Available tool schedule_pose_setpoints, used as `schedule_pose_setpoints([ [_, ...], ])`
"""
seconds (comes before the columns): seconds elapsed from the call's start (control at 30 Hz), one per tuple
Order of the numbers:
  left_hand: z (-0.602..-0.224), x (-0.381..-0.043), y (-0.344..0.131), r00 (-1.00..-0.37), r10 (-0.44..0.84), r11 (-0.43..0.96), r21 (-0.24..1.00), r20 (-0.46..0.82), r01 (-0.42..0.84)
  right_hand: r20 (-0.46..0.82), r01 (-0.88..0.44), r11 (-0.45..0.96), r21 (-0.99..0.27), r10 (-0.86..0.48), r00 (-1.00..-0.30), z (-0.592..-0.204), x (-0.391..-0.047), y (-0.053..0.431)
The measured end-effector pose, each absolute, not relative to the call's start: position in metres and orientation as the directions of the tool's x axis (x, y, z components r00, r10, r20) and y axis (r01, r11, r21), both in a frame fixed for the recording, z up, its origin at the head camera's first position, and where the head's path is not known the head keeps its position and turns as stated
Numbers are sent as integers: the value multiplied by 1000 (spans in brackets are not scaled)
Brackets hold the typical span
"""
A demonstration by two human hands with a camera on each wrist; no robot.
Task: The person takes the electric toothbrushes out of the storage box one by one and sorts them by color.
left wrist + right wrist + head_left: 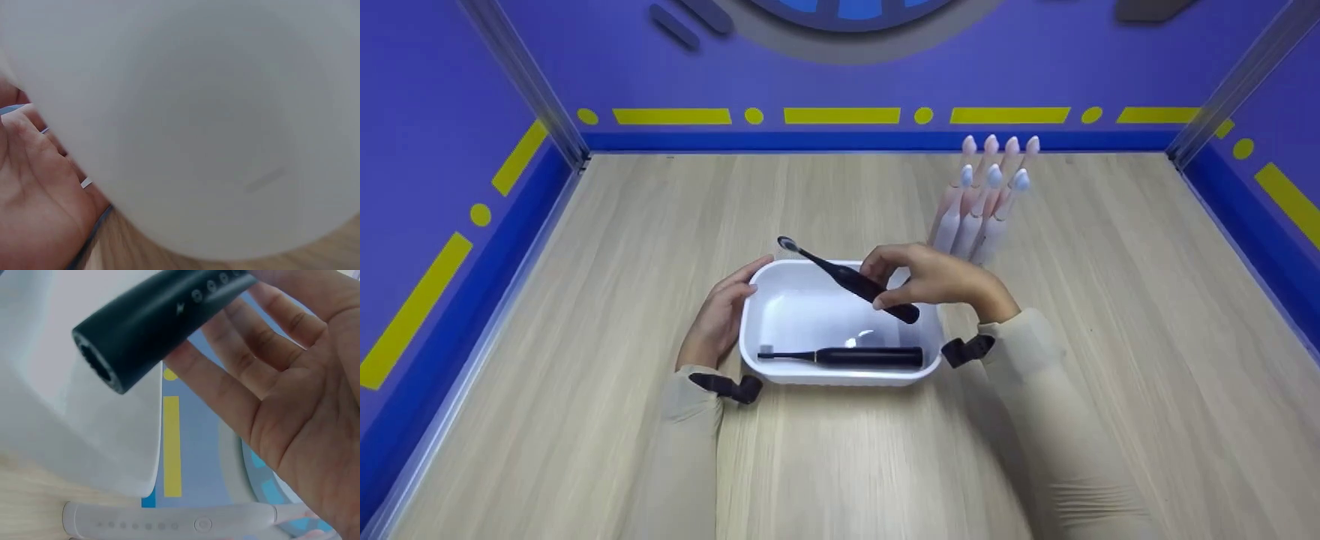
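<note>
A black electric toothbrush (855, 282) is pinched between the thumb and fingers of my right hand (941, 276), tilted above the white tub (746, 330) with its head toward the upper left. In the right wrist view the handle (146, 326) shows its base end and a row of small round marks. A second black electric toothbrush (870, 357) lies flat inside the tub along the near wall. My left hand (718, 315) rests against the tub's left side, thumb at the rim. Up close, the tub's wall (197, 140) fills most of the left wrist view.
Behind my right hand, several pale electric toothbrushes stand upright in two rows, white ones (971, 217) in front of pink ones (991, 146). The wooden table (660, 210) is bordered by blue panels (840, 82) at the back and sides.
</note>
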State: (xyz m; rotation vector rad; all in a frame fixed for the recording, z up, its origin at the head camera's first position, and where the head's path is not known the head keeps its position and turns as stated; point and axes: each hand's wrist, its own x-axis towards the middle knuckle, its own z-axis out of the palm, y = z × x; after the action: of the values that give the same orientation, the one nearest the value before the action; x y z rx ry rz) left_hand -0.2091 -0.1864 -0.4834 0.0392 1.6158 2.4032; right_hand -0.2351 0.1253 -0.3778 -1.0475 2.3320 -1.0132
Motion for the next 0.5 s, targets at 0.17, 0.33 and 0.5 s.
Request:
schedule_pose_setpoints([
  [0.17,-483,-209,-187,-968,222,-354,916,-114,-189,24,-500,417,-759,-749,-662,-379,-233,131],
  [0.33,-483,-209,-187,-968,225,-342,921,-114,-188,83,-496,369,-786,-732,-676,-382,-231,138],
  [0.5,-483,-209,-187,-968,226,-339,923,-110,-184,131,-488,346,-802,-694,-708,-384,-230,146],
])
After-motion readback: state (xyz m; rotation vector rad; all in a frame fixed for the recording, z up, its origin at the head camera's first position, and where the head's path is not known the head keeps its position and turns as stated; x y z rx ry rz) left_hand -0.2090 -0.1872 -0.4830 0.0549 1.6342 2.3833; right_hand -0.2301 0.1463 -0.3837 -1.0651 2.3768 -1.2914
